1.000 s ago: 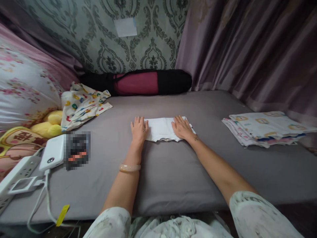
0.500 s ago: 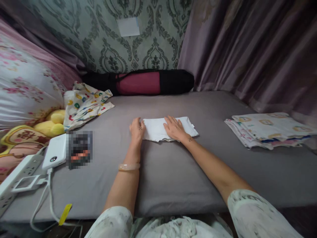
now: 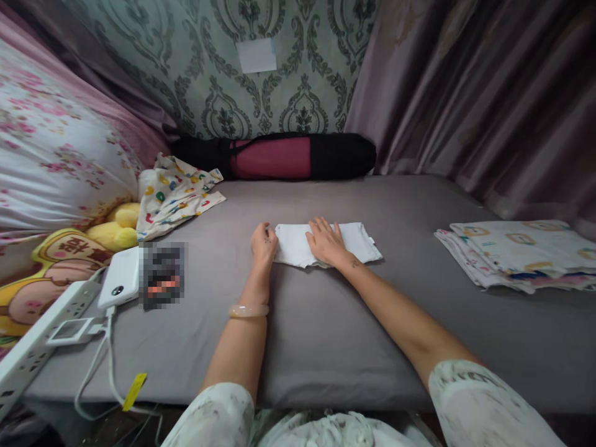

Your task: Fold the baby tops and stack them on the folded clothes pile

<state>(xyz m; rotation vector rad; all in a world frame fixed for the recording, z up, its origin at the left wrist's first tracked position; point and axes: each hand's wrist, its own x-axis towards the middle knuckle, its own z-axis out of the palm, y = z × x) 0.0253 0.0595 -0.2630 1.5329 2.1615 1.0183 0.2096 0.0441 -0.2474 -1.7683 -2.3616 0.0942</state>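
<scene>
A folded white cloth (image 3: 295,243) lies flat on the grey sheet in front of me, with a small tag at its right end. My right hand (image 3: 326,241) rests palm down on the middle of it, fingers spread. At the cloth's left end is my left hand (image 3: 264,242), its fingers curled in and closed at the cloth's edge; what they pinch, if anything, is too small to make out. A pale bangle circles my left wrist.
Folded patterned cloths (image 3: 521,248) are stacked at the right. To the left are a patterned garment (image 3: 174,189), yellow plush (image 3: 114,230), a white power bank (image 3: 120,279), a power strip (image 3: 46,335) and cables. A black and red long bag (image 3: 274,157) lies along the wall.
My left hand's fingers have curled in more at the cloth's left end. My right hand remains spread on the cloth. The whole view has shifted slightly.
</scene>
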